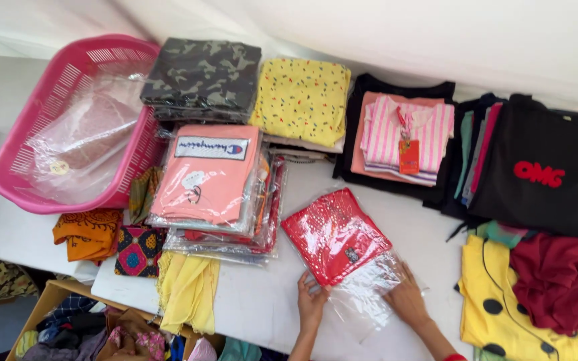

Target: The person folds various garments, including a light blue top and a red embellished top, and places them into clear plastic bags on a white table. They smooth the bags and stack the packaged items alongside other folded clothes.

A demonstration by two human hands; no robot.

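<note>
1. Red garment (332, 234) in its clear plastic bag (362, 287) lies flat on the white bench (262, 301), just right of the stack of bagged pink shirts (209, 174) and below the folded yellow speckled cloth (302, 97).
2. Your left hand (310, 297) rests at the bag's lower left corner, fingers spread and flat on the plastic; its grip pinches nothing.
3. The bag's long axis runs on a slant, from the red fold at upper left down to the empty clear end at lower right, so the garment lies up and away from both hands.
4. Your right hand (406, 297) presses open-palmed on that empty end, fingers pointing up-left toward the red cloth; it holds the bag down, not closed round it.
5. Both hands sit about equally near; the left is closer to the red edge.
</note>
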